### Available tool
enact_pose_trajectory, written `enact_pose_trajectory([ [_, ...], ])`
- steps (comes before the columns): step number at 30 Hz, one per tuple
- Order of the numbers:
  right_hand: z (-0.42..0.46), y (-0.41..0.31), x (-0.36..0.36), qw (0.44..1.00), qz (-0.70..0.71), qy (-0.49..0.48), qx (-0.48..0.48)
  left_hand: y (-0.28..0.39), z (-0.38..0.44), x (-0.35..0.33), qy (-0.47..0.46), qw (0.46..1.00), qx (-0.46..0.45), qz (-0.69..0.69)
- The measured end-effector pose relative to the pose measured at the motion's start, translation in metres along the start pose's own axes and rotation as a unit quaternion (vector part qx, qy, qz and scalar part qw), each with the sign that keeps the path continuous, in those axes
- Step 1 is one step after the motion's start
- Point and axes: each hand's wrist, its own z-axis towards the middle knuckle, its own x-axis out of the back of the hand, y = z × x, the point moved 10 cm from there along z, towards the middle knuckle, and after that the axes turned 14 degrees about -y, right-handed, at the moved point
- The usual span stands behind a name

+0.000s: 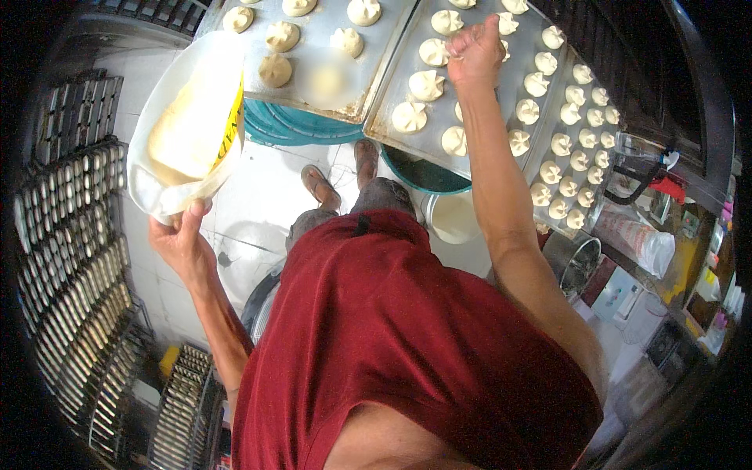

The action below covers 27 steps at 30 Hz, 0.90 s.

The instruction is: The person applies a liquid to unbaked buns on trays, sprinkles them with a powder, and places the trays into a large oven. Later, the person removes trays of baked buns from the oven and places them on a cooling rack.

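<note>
My left hand point(182, 238) grips the lower rim of a cut-open white plastic container point(140, 176) with a yellow printed label. Fine pale-yellow crumbs or powder point(167, 141) lie inside it. My right hand point(477, 56) is a closed fist over the middle metal baking tray point(405, 64); whatever its fingers may hold is hidden. Rows of pleated dough buns point(427, 86) sit on that tray, some behind my hand and forearm. On the left tray point(320, 28), several rounder buns point(282, 36) look crumb-dusted. A blurred patch covers one spot near its front edge.
A right-hand tray point(565, 164) bears smaller pleated buns. Teal round basins point(294, 126) show under the trays, with a white bucket point(452, 217) near my legs. Stacked metal racks point(76, 205) stand along the left. A kitchen scale point(617, 296) and plastic bags point(637, 238) are at right.
</note>
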Motion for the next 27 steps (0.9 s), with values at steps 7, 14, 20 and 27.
enact_pose_trajectory([
  [7, 0.043, -0.020, 0.008, 0.999, 0.019, 0.022, 0.037, 0.003, 0.007, -0.017, 0.017, 1.000, 0.007, -0.005],
  [14, 0.082, -0.014, 0.012, 1.000, -0.014, 0.000, -0.003, 0.007, 0.014, -0.033, 0.038, 0.999, 0.016, -0.010],
  [20, 0.131, -0.040, 0.016, 0.998, -0.009, 0.015, 0.067, 0.017, 0.020, -0.052, 0.034, 0.999, 0.018, -0.019],
  [27, 0.166, -0.023, 0.030, 1.000, 0.027, -0.005, 0.007, 0.015, 0.024, -0.063, 0.037, 0.999, 0.005, -0.013],
])
